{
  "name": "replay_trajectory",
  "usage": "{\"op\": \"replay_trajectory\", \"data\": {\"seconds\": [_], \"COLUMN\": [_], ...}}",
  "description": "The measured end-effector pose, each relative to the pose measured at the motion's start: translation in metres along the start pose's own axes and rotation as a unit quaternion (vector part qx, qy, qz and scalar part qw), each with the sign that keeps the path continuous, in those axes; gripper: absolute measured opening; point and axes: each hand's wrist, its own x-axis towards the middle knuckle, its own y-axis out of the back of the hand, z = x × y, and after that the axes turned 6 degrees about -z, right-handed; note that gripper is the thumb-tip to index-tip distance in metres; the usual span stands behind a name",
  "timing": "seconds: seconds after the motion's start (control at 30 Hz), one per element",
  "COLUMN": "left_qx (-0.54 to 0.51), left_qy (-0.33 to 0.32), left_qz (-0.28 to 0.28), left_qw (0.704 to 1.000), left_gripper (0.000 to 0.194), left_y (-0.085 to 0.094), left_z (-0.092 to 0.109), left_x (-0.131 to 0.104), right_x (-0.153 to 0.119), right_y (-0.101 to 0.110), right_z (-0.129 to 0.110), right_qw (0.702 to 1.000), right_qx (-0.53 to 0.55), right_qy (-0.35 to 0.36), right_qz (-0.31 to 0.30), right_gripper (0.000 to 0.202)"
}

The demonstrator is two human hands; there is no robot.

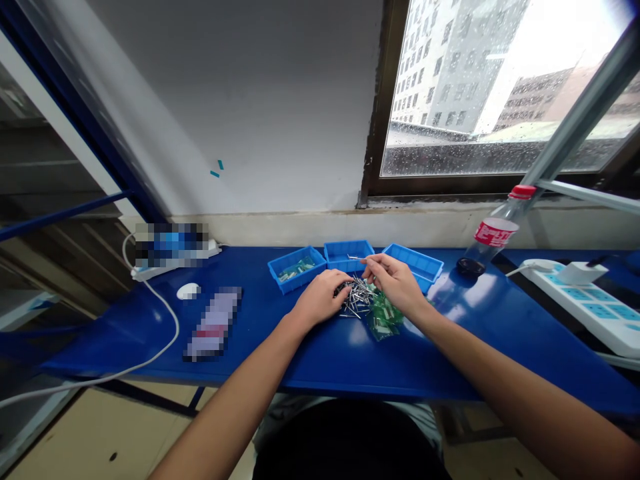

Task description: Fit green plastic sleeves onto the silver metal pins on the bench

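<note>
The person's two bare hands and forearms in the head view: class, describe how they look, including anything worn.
The left hand and right hand are ungloved, with slender fingers. The forearms show no sleeves, and no watch, bracelet or marking can be made out. Fingernail details are too small to tell.

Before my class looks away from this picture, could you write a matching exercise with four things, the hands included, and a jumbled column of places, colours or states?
Things
1. Left hand
2. Right hand
3. Plastic drink bottle
4. Plastic packaging on the table

Places, colours and states
A. Holds a slim metal piece at its fingertips
B. Green and see-through
C. At the left side of the pile of metal pieces
D. Topped with a red cap

Right pairs: 1-C, 2-A, 3-D, 4-B
</note>
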Motion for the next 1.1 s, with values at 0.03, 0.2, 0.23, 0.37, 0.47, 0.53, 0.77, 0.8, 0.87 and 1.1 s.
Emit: {"op": "replay_trajectory", "data": {"seconds": [0.03,0.2,0.23,0.37,0.47,0.53,0.77,0.8,0.87,1.1], "left_qx": [0.003,0.015,0.017,0.018,0.018,0.022,0.036,0.035,0.03,0.018], "left_qy": [0.001,0.015,0.014,0.016,0.026,0.032,0.043,0.043,0.042,0.029], "left_qz": [-0.005,-0.018,-0.019,-0.018,-0.018,-0.019,-0.022,-0.021,-0.016,0.011], "left_qw": [1.0,1.0,1.0,1.0,0.999,0.999,0.998,0.998,0.999,0.999], "left_gripper": [0.027,0.029,0.029,0.028,0.029,0.029,0.028,0.028,0.028,0.027], "left_y": [-0.001,-0.003,-0.003,-0.003,-0.002,-0.002,-0.001,-0.001,-0.001,0.0], "left_z": [-0.001,-0.005,-0.006,-0.006,-0.005,-0.005,-0.003,-0.003,-0.001,0.001], "left_x": [0.0,0.0,0.0,-0.001,-0.001,-0.001,-0.001,-0.001,-0.001,0.0], "right_x": [0.001,0.01,0.013,0.027,0.031,0.029,0.012,0.01,0.009,0.009], "right_y": [0.001,0.007,0.009,0.016,0.023,0.028,0.029,0.028,0.026,0.024], "right_z": [0.001,0.0,0.0,0.005,0.009,0.01,0.007,0.008,0.011,0.015], "right_qw": [1.0,0.975,0.961,0.899,0.867,0.854,0.82,0.815,0.808,0.824], "right_qx": [-0.008,-0.197,-0.251,-0.412,-0.481,-0.505,-0.555,-0.559,-0.567,-0.556], "right_qy": [-0.005,0.065,0.092,0.129,0.124,0.123,0.08,0.074,0.06,0.078], "right_qz": [0.013,0.078,0.078,0.077,0.053,0.026,-0.117,-0.132,-0.145,-0.075], "right_gripper": [0.036,0.037,0.037,0.037,0.036,0.034,0.032,0.031,0.027,0.023]}}
